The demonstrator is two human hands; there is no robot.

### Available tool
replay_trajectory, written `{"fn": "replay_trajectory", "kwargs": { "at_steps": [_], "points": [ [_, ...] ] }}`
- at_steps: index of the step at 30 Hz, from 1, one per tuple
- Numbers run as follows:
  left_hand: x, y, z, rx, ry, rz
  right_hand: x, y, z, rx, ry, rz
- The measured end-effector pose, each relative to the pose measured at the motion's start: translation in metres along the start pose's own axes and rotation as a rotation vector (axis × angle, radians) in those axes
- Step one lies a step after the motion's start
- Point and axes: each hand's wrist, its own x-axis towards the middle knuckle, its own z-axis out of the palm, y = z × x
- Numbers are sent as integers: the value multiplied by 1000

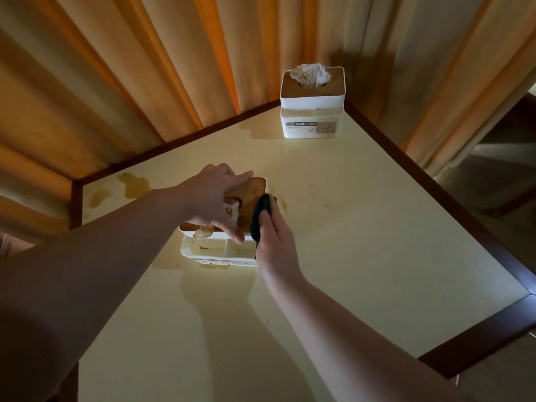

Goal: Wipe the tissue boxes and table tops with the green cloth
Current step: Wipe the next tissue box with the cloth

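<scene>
Two tissue boxes stand on the one cream table top (362, 242), which has a dark wooden border. The near tissue box (220, 245) sits just left of the picture's middle, at about 9 o'clock from centre. Its long axis runs from roughly 7 o'clock toward 1 o'clock, with its brown wooden lid (249, 195) facing up and its white front compartments toward the camera. Brown stains mark those compartments, and a crumpled stained tissue pokes from the lid slot.

The left hand (216, 198) lies over the lid, fingers curled down around its far and near edges, gripping the box from above. The right hand (275, 242) holds the green cloth (261, 216), a dark bunched wad pinched between thumb and fingers and pressed against the box's right end, at about 3 o'clock from the lid.

The far tissue box (312, 111) stands well apart at about 1 o'clock, at the table's far corner, upright, its long axis lying nearly left to right. Its label reading "TISSUE HOLDER" faces the camera, and one white tissue (311, 74) rises from its top.

Brown spill marks (133, 184) lie on the table at about 10 o'clock near the left edge, and another smear sits just beside the near box's right end. Pleated orange-tan curtains (145, 68) hang behind the table.
</scene>
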Motion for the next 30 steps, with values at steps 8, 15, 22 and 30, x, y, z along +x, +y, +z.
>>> {"fn": "replay_trajectory", "kwargs": {
  "at_steps": [8, 15, 22, 30],
  "points": [
    [1, -2, 0, 3, -6, 7, 52, -7, -1, 27, 29, 41],
    [2, -3, 1, 26, -10, 4, 0, 15, -7, -65, -7, 49],
    [3, -6, 3, 0, -9, 10, -6, 15, -12, 28, -78, 76],
    [1, -4, 3, 15, -17, 3, 52, -15, -1, 35, 32, 99]
  ]
}}
